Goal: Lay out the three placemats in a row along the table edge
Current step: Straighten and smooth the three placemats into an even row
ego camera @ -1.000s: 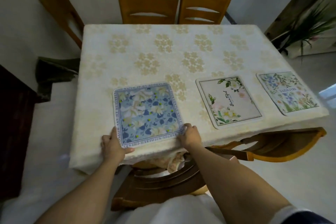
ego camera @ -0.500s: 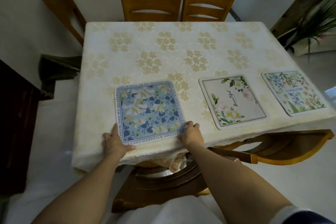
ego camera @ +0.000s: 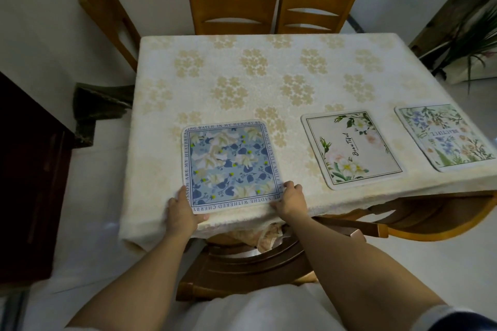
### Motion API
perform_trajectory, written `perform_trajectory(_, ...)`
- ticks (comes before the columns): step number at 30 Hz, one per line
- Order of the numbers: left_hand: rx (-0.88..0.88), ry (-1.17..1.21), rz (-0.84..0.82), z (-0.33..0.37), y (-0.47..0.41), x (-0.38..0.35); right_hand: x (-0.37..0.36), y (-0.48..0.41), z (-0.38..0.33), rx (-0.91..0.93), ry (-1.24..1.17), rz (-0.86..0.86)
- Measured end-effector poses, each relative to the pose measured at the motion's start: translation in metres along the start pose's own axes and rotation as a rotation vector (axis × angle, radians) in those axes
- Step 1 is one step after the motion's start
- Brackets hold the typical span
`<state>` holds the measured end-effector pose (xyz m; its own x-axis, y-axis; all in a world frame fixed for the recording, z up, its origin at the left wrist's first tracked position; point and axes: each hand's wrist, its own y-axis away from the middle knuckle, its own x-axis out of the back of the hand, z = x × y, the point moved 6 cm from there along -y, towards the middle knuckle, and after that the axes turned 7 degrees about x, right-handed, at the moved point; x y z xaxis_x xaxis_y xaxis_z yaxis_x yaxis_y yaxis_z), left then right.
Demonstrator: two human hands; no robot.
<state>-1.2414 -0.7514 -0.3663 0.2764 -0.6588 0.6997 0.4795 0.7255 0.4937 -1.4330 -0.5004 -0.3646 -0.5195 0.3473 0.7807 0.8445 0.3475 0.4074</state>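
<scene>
Hands: our left hand [ego camera: 180, 211] and right hand [ego camera: 291, 199] pinch the blue mat's [ego camera: 231, 165] near corners.
Mats: all three lie along the desk [ego camera: 269, 75] edge.
Advice: we'd square it with the white mat [ego camera: 351, 148], then release.

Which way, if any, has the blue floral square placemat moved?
No: blue floral placemat still touches the same gold tablecloth flower at its far corner.

Bare forearms, white-cuffed dark sleeve [ego camera: 457, 318]; white garment [ego camera: 242, 309]

Middle placemat [ego camera: 351, 148] reads "Beautiful"; blue placemat [ego camera: 231, 164] border reads "IN MY MEMORY".
</scene>
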Motion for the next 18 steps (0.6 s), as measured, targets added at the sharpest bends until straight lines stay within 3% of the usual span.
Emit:
perform_trajectory(9,0.026,0.099,0.060,-0.001,0.011,0.000,0.000,0.003,-0.006,0.068,0.143,-0.007)
perform_trajectory(18,0.043,-0.071,0.056,0.006,0.012,0.005,0.000,-0.001,-0.001,0.081,0.072,-0.023)
